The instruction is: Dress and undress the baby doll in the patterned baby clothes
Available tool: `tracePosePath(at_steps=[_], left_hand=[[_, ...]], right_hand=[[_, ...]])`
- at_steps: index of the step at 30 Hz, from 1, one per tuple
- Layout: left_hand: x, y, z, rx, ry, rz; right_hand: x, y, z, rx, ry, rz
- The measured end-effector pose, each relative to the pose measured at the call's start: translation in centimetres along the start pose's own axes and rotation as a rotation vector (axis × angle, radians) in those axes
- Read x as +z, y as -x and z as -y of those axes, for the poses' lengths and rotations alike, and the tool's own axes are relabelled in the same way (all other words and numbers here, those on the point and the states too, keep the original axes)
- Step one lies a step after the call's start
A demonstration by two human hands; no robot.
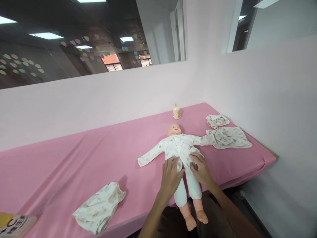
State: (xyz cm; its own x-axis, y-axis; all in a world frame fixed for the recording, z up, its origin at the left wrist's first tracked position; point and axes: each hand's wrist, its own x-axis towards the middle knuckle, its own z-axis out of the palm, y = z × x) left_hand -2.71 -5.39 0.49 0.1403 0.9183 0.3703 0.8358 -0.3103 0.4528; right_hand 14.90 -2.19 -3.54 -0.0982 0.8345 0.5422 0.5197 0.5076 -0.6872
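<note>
A baby doll (174, 129) lies on its back, its legs reaching over the near edge of the pink-covered table. It wears a white printed baby top (177, 145) with long sleeves spread out sideways, and pale leggings (192, 180). My left hand (170, 177) rests at the top's lower hem on the left, thumb apart from the fingers. On the other side, my right hand (201, 169) touches the hem with its fingers spread. Part of the hem is hidden beneath both hands. The doll's bare feet (190, 222) hang past the edge.
A cream pump bottle (176, 112) stands behind the doll. Folded printed cloths (231, 137) lie at right, and another printed garment (100, 206) lies front left. A yellow-capped bottle (18, 226) is at the lower left. White walls (267, 89) border the pink sheet (99, 155).
</note>
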Motion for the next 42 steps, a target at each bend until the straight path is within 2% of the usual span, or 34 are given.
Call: tracePosePath(at_steps=[3, 5, 7, 12, 16, 18, 21, 23, 27, 30, 33, 36, 38, 42], left_hand=[[-0.7, 2.2, 1.4, -0.021, -0.047, -0.006], [-1.1, 2.8, 2.0, -0.076, -0.046, -0.047], [-1.3, 2.8, 2.5, -0.069, -0.061, -0.081], [-1.2, 3.0, 3.3, 0.08, -0.189, -0.141], [-1.3, 3.2, 4.2, 0.067, -0.22, -0.133], [-1.7, 2.6, 4.7, -0.03, -0.186, -0.11], [-2.3, 0.6, 5.2, -0.2, -0.053, -0.111], [-2.4, -1.2, 5.4, -0.224, 0.019, -0.12], [-1.9, -4.6, 5.7, -0.236, -0.074, -0.134], [-1.4, -5.8, 5.8, -0.232, -0.123, -0.118], [-1.0, -5.4, 5.9, -0.218, -0.092, -0.098], [-0.7, -3.8, 6.1, -0.238, -0.054, -0.09], [-0.5, -2.6, 6.3, -0.258, -0.054, -0.081], [-1.6, 0.8, 7.1, -0.28, -0.096, -0.062]], right_hand=[[-1.6, 0.9, -2.9, -0.022, 0.101, 0.03], [-2.3, 1.0, -4.3, -0.017, 0.171, 0.029], [-2.5, 0.7, -4.9, -0.018, 0.216, 0.04], [-2.4, -0.3, -3.3, -0.041, 0.164, 0.041], [-2.2, -0.3, -1.2, 0.072, -0.014, 0.06], [-2.0, -0.5, -0.9, 0.121, -0.07, 0.095], [-1.8, -1.9, -1.8, 0.171, -0.099, 0.106], [-1.6, -3.8, -3.1, 0.204, -0.062, 0.095], [-0.9, -8.2, -5.1, 0.233, 0.225, 0.058], [-0.3, -9.9, -5.5, 0.187, 0.424, 0.044], [0.2, -9.0, -5.8, 0.15, 0.53, 0.023], [0.1, -6.7, -6.3, 0.071, 0.563, 0.023], [-0.2, -5.1, -6.4, 0.004, 0.545, 0.069], [-1.2, -2.5, -6.2, -0.045, 0.452, 0.146]])
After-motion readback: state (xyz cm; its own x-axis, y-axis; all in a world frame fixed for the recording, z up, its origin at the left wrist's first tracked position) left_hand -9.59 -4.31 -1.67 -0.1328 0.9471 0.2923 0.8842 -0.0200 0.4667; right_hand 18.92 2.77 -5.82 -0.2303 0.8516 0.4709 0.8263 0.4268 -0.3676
